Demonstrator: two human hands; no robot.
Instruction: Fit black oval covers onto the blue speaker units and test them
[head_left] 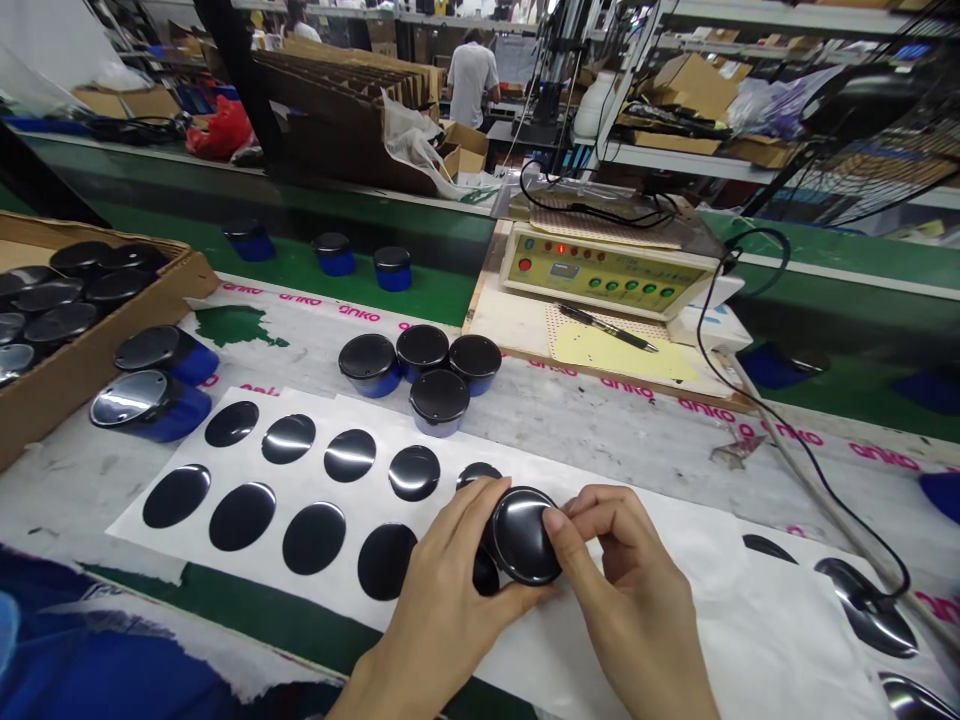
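Glossy black, a round-topped piece (pixel 525 535) sits between a person's two bare hands, just above the near side of a white-covered bench (pixel 600 425), right of its middle. The left hand (pixel 454 565) is half closed, fingers and thumb curved around the piece's left side and holding it. The right hand (pixel 637 575) lies to the right of the piece, fingers curled in and thumb on the right part of the shiny top; whether it also grips cannot be told. Under and left of the hands, a white sheet (pixel 274 475) along the bench's near edge carries flat black discs (pixel 313 538): five in the far row, the fifth partly covered, and four in plain view in the near row. Beyond them stand four blue cups with black tops (pixel 439 400), grouped near the middle of the bench. Two more cups (pixel 154 405) lie tilted at its left end, beside a carton (pixel 142 320) of black-topped pieces too crowded to count. Past the far edge, to the left, three cups (pixel 334 255) stand on a green strip (pixel 450 270).
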